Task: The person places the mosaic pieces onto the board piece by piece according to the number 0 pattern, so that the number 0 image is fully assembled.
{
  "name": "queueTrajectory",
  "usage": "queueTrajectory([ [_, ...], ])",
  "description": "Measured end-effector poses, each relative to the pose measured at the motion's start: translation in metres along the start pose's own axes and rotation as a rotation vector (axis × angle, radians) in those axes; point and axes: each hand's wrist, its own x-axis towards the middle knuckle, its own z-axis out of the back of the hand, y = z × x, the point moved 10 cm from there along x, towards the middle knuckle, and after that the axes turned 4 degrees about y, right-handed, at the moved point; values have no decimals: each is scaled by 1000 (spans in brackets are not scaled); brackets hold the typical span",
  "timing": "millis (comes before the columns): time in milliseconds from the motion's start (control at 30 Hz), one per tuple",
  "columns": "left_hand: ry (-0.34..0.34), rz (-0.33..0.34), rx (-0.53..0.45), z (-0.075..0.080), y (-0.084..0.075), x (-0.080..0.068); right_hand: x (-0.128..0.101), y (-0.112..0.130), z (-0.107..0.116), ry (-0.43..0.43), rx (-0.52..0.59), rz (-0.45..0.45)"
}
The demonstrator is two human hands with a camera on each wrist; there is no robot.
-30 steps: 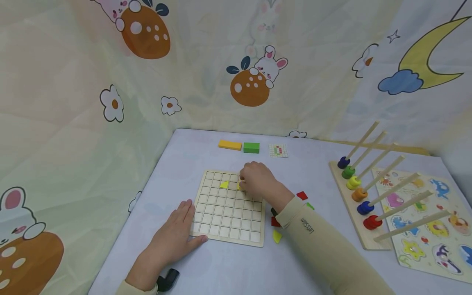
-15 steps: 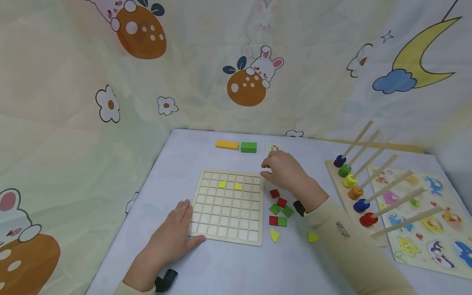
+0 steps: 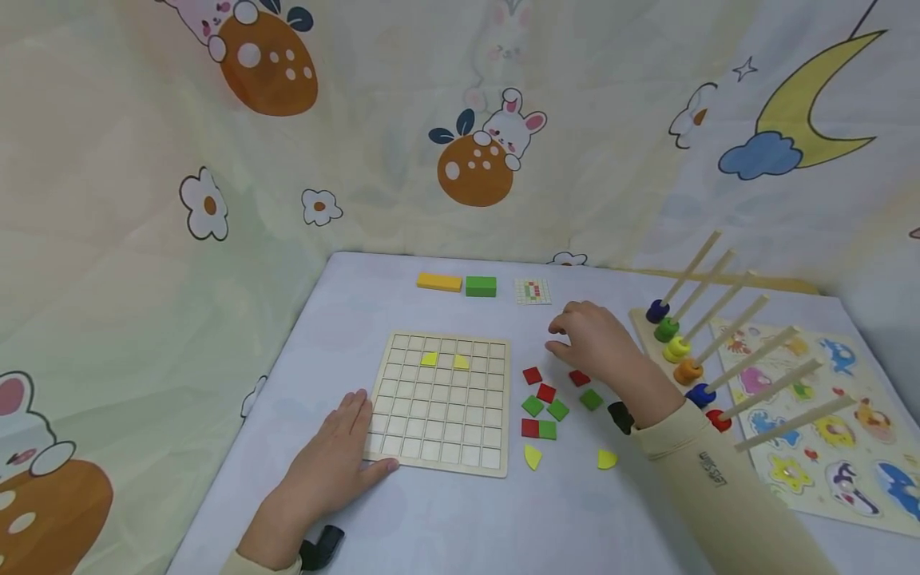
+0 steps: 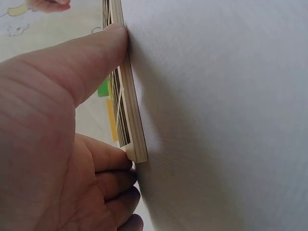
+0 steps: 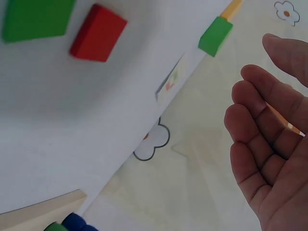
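A wooden grid board (image 3: 438,411) lies on the table with two yellow tiles, the left one (image 3: 429,359) and the right one (image 3: 461,362), in a far row. My left hand (image 3: 334,451) rests flat at the board's near left corner, and its thumb (image 4: 103,50) touches the edge in the left wrist view. Above the table, right of the board, my right hand (image 3: 592,339) hovers with fingers loosely bent and nothing in them. Below it lie several loose tiles, among them a red tile (image 3: 579,378), a green tile (image 3: 592,399) and a yellow quarter-round piece (image 3: 607,458).
At the back stand an orange block (image 3: 439,282), a green block (image 3: 481,287) and a small pattern card (image 3: 533,291). On the right are a peg stand with coloured beads (image 3: 688,370) and a picture puzzle board (image 3: 798,479). A patterned cloth hangs behind.
My right hand has lifted off the board and moved right, leaving the second yellow tile there in view. The left hand has stayed at the board's corner.
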Motion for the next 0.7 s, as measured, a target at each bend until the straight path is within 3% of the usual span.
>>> queueTrajectory([
  [700, -8, -6, -1, -1, -1, 1, -23, -48, -40, 164, -45, -124],
])
